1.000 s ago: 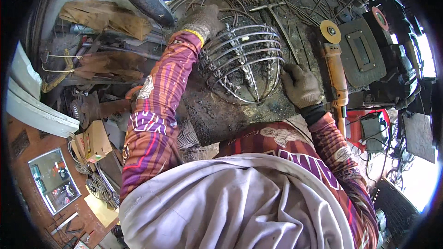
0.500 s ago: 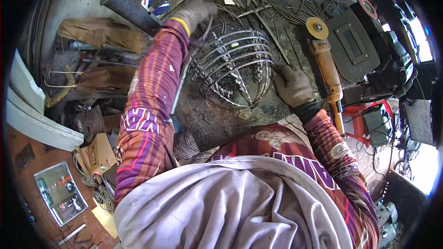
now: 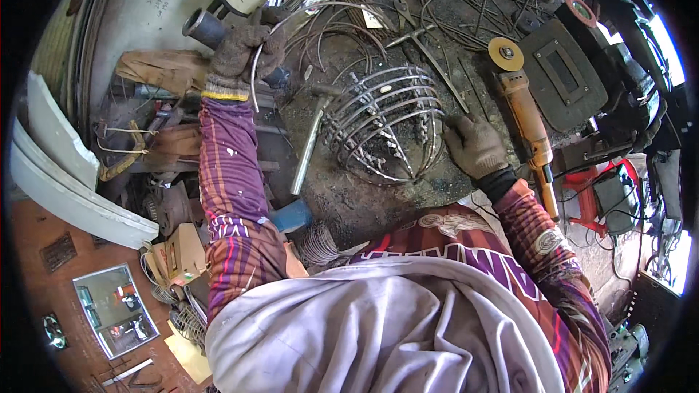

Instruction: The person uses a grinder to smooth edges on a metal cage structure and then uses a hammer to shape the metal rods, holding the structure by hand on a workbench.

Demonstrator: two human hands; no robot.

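Observation:
My left hand [image 3: 242, 54], in a grey knit glove with a yellow cuff band, is closed around a curved metal rod [image 3: 255, 89]. The rod arcs up and away to the right over the bench. In the middle of the bench sits a rounded cage of bent metal bars [image 3: 386, 122] with rough weld beads along its ribs. Close against the cage's right side is my gloved right hand [image 3: 475, 147], its fingers bent and their tips partly hidden; whether it grips a bar I cannot tell. A hammer [image 3: 309, 147] lies just left of the cage.
An angle grinder [image 3: 526, 113] with a yellow disc lies to the right, beside a dark welding mask [image 3: 561, 73]. Behind the cage are a T-shaped metal bar [image 3: 440, 69] and loose wire coils [image 3: 459, 22]. A blue cup-like object [image 3: 291, 216] stands at the bench's near left.
My left hand has moved left and slightly nearer, bringing the curved rod out beside the bench's left side. The hammer is now uncovered. My right hand stays by the cage.

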